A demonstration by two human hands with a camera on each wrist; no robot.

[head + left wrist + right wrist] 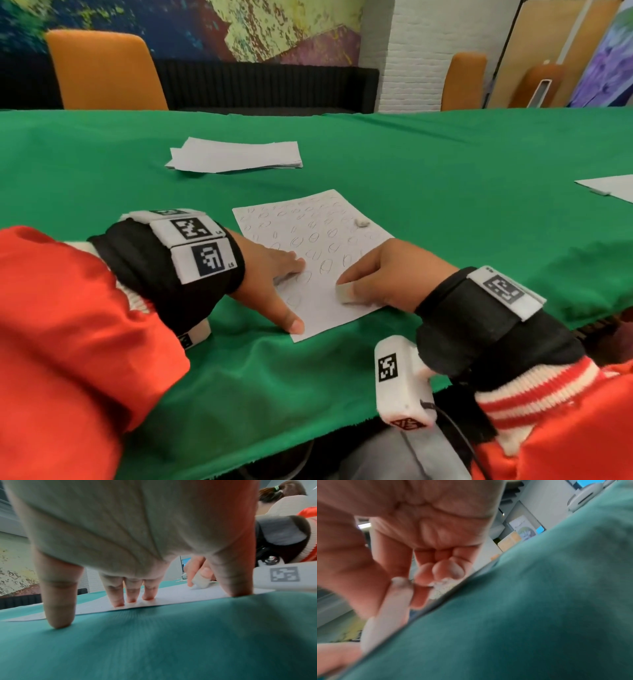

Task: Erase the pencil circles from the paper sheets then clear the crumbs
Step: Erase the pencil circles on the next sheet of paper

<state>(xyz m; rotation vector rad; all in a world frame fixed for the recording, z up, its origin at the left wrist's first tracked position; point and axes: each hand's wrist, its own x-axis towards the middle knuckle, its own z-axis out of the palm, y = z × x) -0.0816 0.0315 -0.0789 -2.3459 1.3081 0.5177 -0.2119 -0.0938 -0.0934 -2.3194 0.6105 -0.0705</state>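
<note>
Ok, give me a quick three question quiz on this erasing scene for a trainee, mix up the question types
1. True or false: the left hand presses the sheet with pencil circles flat with straight fingers.
2. Which does the right hand grip? A) a pencil B) an eraser C) a brush
3. Fill in: a second small eraser lies near the sheet's ____ right edge.

Key: 1 true; 2 B; 3 far
</note>
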